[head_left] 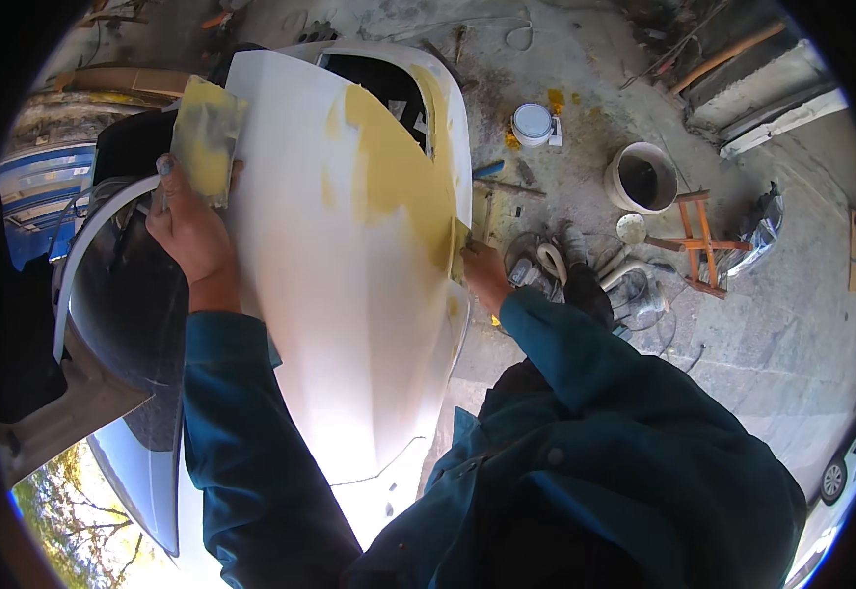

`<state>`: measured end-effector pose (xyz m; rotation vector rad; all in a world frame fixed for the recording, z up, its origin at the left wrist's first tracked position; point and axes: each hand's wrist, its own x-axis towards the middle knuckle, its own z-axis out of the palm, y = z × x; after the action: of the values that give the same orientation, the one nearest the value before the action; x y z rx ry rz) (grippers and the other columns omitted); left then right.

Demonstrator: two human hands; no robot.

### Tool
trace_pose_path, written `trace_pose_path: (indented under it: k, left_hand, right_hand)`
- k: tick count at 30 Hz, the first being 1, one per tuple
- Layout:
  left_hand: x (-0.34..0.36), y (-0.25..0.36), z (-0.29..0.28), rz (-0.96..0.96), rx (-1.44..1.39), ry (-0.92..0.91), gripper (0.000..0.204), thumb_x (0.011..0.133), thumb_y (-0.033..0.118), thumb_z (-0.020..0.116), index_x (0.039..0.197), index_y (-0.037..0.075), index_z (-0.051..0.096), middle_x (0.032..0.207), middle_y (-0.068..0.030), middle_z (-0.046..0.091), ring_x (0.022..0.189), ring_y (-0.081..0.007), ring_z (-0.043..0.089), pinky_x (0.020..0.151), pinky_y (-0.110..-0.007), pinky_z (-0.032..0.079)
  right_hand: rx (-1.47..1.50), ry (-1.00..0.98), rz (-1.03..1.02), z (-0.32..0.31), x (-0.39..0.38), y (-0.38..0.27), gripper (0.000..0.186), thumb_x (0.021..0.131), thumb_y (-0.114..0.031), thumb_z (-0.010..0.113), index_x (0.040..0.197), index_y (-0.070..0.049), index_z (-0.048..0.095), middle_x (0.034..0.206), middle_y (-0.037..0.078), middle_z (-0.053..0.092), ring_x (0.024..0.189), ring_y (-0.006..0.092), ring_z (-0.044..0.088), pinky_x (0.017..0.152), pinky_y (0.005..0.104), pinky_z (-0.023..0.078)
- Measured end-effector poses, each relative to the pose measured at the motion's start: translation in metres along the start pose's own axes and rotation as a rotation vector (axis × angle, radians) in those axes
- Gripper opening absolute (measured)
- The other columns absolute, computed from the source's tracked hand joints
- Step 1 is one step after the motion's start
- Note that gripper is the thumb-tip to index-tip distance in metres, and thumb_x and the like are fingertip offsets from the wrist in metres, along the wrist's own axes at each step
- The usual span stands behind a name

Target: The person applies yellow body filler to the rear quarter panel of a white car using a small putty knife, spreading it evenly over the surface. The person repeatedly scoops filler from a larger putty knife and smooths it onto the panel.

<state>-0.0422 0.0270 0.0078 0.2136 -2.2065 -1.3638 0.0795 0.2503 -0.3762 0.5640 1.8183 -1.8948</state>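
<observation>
Head view shows two bare hands, two teal sleeves and one white car body panel [291, 206] between them. The left grip [192, 231] is closed around one flat board [208, 137], smeared with yellow paste and held up over the panel's left edge. The right grip [487, 277] pinches one small flat spreader [458, 250], which lies against the panel's right edge, at the lower end of one broad yellow patch [389, 157]; smaller yellow streaks sit to the left of that patch. One dark opening [384, 90] shows near the panel's far end. On the grey floor [762, 324] to the right stand two buckets: one white lidded bucket [532, 124], and nearer, one larger open bucket [636, 157] with a dark inside. Just beside the latter is one reddish wooden frame [705, 240]. One blue strip [489, 169] lies near the panel, and one white car [848, 461] shows at the lower right rim.
</observation>
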Motion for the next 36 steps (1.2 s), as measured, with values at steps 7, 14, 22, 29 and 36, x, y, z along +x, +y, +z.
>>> trace_pose_path:
  k: [7,14,22,29,36]
  left_hand:
    - [0.002,-0.001,0.001,0.019,-0.024,-0.012,0.061,0.112,0.044,0.059,0.12,-0.016,0.069,0.106,-0.0185,0.076,0.084,-0.0257,0.075,0.075,-0.037,0.063]
    - [0.0,-0.004,0.004,0.052,0.042,-0.01,0.06,0.115,0.041,0.05,0.116,-0.015,0.072,0.097,-0.0195,0.079,0.08,-0.0238,0.074,0.076,-0.033,0.058]
    - [0.001,-0.003,0.0,0.022,0.025,0.009,0.062,0.114,0.045,0.054,0.121,-0.015,0.07,0.104,-0.0193,0.078,0.083,-0.0268,0.077,0.075,-0.035,0.061]
    - [0.004,-0.011,-0.003,0.028,-0.005,0.01,0.062,0.113,0.044,0.057,0.122,-0.017,0.069,0.11,-0.0212,0.076,0.085,-0.0283,0.076,0.077,-0.039,0.065]
    - [0.001,-0.002,0.001,0.032,-0.015,-0.009,0.059,0.113,0.04,0.056,0.124,-0.016,0.069,0.111,-0.0203,0.076,0.087,-0.0271,0.076,0.076,-0.039,0.064]
  right_hand:
    - [-0.124,0.014,-0.14,0.006,-0.031,-0.028,0.03,0.094,-0.019,0.06,0.107,0.001,0.078,0.097,0.03,0.075,0.093,0.0472,0.073,0.083,0.0519,0.056]
    - [-0.133,-0.018,-0.33,0.006,-0.104,-0.067,0.026,0.097,-0.02,0.067,0.1,0.005,0.069,0.092,0.025,0.071,0.084,0.0373,0.07,0.074,0.0479,0.051]
    - [0.071,-0.02,0.009,-0.024,-0.08,-0.007,0.026,0.097,-0.015,0.059,0.102,0.006,0.073,0.08,0.024,0.07,0.073,0.0355,0.07,0.068,0.0473,0.051]
    - [-0.139,-0.007,-0.008,0.016,-0.053,0.012,0.028,0.092,-0.014,0.061,0.105,0.005,0.076,0.085,0.024,0.074,0.075,0.034,0.071,0.068,0.0465,0.051]
    - [-0.327,-0.126,-0.141,0.031,-0.101,-0.033,0.033,0.089,-0.013,0.059,0.11,0.007,0.075,0.092,0.034,0.071,0.088,0.0506,0.07,0.079,0.0537,0.056]
